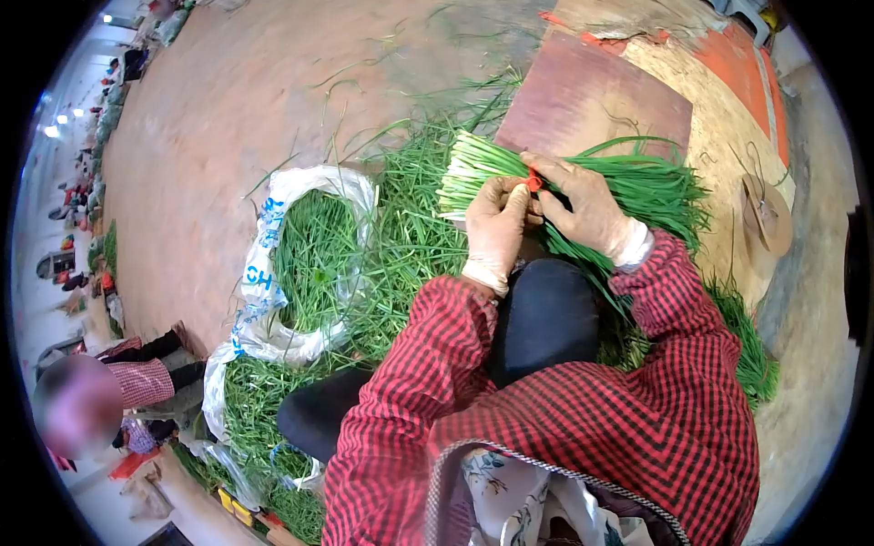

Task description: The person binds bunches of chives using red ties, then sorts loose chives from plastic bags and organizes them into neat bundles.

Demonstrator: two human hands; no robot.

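A thick bundle of green chives [651, 188] lies across in front of me, its pale cut ends to the left and its leaves to the right. A red tie [533, 180] goes round it near the pale stems. My left hand [497, 223], in a thin glove, pinches at the tie with thumb and fingertips. My right hand [587, 207], gloved as well, curves over the bundle from the right, its fingertips at the same tie. Both hands are closed; the strand ends between the fingers are partly hidden.
A purple-brown board [596, 96] lies behind the bundle. Loose green trimmings [410, 209] cover the floor at left, around a white plastic bag [264, 259] full of greens. A round reel [767, 216] stands at right. Another person [146, 382] sits at far left.
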